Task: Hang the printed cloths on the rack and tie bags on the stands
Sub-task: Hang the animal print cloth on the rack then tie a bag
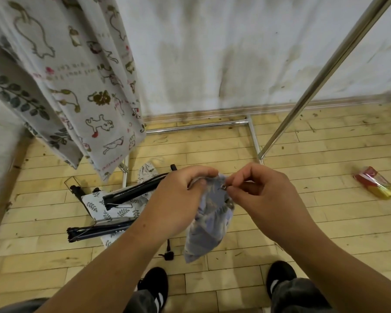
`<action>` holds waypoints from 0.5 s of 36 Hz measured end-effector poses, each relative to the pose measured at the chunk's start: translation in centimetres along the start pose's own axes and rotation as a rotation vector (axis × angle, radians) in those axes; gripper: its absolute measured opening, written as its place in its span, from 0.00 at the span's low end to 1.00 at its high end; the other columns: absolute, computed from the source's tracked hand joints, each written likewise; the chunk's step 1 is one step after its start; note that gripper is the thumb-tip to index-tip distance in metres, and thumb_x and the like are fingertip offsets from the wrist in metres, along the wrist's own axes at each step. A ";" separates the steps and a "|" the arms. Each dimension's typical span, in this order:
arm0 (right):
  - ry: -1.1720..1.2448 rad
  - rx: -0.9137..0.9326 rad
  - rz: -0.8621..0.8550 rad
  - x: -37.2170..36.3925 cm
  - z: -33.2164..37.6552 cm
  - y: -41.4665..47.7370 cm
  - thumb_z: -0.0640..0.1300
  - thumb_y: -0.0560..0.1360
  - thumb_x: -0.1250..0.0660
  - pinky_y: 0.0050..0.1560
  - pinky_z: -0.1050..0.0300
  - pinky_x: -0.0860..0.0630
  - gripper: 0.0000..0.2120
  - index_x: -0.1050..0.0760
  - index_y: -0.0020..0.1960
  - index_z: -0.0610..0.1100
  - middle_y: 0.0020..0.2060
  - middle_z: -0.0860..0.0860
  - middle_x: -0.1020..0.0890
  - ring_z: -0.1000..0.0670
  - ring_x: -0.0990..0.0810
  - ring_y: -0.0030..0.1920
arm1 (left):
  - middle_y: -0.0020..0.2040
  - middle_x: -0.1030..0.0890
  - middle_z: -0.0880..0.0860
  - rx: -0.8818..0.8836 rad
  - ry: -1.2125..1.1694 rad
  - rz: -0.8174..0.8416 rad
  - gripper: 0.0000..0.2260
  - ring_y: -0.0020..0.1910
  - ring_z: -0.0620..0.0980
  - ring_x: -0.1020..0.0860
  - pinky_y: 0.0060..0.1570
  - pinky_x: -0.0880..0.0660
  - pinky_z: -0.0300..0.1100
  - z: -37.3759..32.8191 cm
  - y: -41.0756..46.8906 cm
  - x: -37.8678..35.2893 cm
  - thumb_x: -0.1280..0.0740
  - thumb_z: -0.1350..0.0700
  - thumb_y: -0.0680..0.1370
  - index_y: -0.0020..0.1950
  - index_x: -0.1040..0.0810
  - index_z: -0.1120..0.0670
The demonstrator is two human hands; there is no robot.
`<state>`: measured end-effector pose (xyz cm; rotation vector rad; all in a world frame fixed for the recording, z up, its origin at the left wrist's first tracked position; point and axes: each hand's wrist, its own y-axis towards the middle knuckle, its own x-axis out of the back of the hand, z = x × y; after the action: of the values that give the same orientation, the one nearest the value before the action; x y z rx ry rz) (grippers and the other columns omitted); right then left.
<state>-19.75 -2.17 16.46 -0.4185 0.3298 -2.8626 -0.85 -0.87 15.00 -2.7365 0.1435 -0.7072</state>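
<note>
A small pale-blue printed drawstring bag (209, 224) hangs in front of me over the floor. My left hand (181, 199) grips its gathered top edge. My right hand (257, 190) pinches a small piece at the bag's mouth, maybe the cord's end. Printed cloths (77, 82) with animal and leaf patterns hang at the upper left. The metal rack (321, 73) has a bare slanted pole on the right and a base bar along the wall. Black folded stands (131, 192) lie on the floor over leaf-printed bags (120, 211).
A red and yellow plastic wrapper (377, 185) lies on the wooden floor at the right. A white stained wall (235, 53) stands behind the rack. My black shoes (155, 288) show at the bottom. A small black strap piece (168, 255) lies near my feet.
</note>
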 end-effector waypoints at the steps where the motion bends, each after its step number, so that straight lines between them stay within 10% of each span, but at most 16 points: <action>1: -0.004 0.002 0.008 0.0 -0.2 0.0 0.32 0.76 0.28 0.48 0.67 0.19 0.10 0.20 0.41 0.46 0.43 0.53 0.13 0.58 0.13 0.47 | 0.60 0.19 0.32 -0.007 -0.004 0.002 0.15 0.60 0.27 0.26 0.52 0.31 0.20 0.0 0.0 0.0 0.38 0.55 0.86 0.63 0.18 0.39; 18: -0.622 0.154 -0.039 0.9 -2.1 0.7 0.52 0.74 0.26 0.52 0.66 0.32 0.19 0.26 0.62 0.62 0.57 0.64 0.29 0.61 0.29 0.52 | 0.60 0.19 0.31 -0.110 -0.060 0.089 0.14 0.62 0.30 0.24 0.60 0.26 0.33 -0.8 -0.2 0.6 0.39 0.55 0.87 0.60 0.17 0.38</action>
<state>-21.13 -2.69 14.51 -1.2388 -0.0142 -2.5893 -0.69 -1.00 16.00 -2.8316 0.2974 -0.6092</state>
